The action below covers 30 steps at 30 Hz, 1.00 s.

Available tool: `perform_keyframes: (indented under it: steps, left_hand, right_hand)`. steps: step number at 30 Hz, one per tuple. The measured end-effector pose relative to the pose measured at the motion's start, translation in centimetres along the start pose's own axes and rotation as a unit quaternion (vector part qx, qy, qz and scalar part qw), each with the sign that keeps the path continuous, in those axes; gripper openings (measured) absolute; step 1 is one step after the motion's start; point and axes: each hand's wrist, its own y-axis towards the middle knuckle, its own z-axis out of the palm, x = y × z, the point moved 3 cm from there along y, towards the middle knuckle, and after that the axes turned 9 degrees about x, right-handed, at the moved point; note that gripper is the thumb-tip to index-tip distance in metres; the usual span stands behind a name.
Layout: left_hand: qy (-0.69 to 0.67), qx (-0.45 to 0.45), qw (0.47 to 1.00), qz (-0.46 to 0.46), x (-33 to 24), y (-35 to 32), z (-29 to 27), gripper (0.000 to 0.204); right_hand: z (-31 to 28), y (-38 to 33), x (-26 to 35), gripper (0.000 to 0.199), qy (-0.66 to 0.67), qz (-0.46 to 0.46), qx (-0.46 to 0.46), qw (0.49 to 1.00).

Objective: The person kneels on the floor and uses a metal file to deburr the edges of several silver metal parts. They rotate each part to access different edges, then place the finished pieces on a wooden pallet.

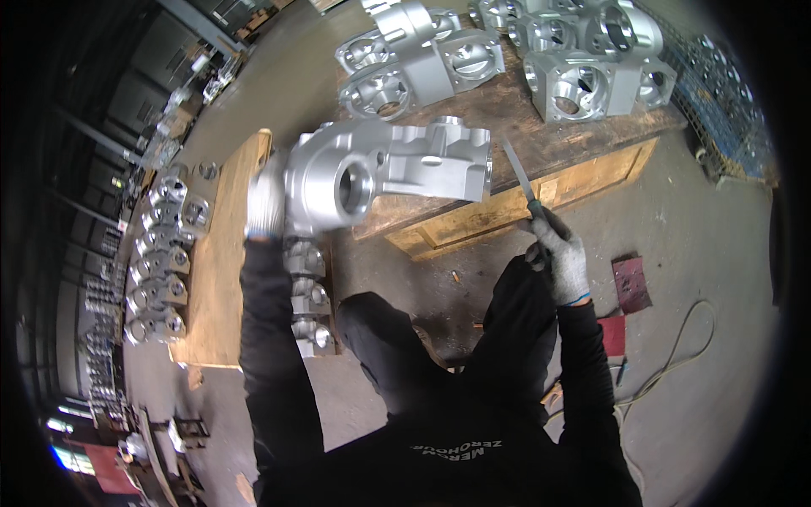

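Concrete floor (701,228), grey and dusty, spreads under you, with a dark wall of racking curving up your left side. Ahead sits a worn wooden pallet (507,127) stacked with grey machined aluminium housings (583,80), each bored with round openings. To your left a pale plywood board (221,253) lies on the floor, and a row of smaller silver castings (156,270) lines its far edge. A dark red metal plate (632,283) and a looping grey cable (676,346) lie on the floor to your right. Your left arm reaches up and forward in a black sleeve, and your left hand (266,203), in a white glove, grips the end of a large silver cast housing (384,173) with a round bore, holding it over the near edge of the pallet. Your right arm bends upward, and your right hand (559,249), in a grey knitted glove, is clenched around the handle of a slim flat metal file (517,169) that points up, its tip just beside the housing.
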Motion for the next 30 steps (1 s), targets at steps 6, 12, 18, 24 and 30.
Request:
perform_keyframes:
  steps: [6, 12, 18, 24, 30]
  left_hand:
    - [0.047, -0.07, 0.996, -0.021, 0.3, 8.9, 0.9, 0.025]
    - [0.114, -0.037, 0.993, -0.023, 0.4, 14.2, 2.2, 0.022]
    - [0.107, -0.005, 0.994, -0.015, 1.3, 18.3, 3.9, 0.025]
    - [0.09, 0.022, 0.996, 0.02, 0.4, 19.6, 3.4, 0.029]
    - [-0.256, 0.062, 0.96, -0.093, 0.3, 14.9, 0.9, 0.086]
  right_hand:
    - [1.2, -0.9, -0.8, 0.054, 0.069, -0.016, 0.037, 0.997]
    - [-0.4, -2.2, -1.9, 0.051, 0.097, -0.004, 0.042, 0.994]
    - [-1.8, -3.2, -2.3, 0.051, 0.044, 0.004, 0.029, 0.999]
    - [-1.7, -3.4, -2.4, 0.042, 0.041, -0.024, -0.004, 0.999]
    - [-0.1, -3.3, -2.7, 0.045, 0.044, -0.049, -0.029, 0.997]
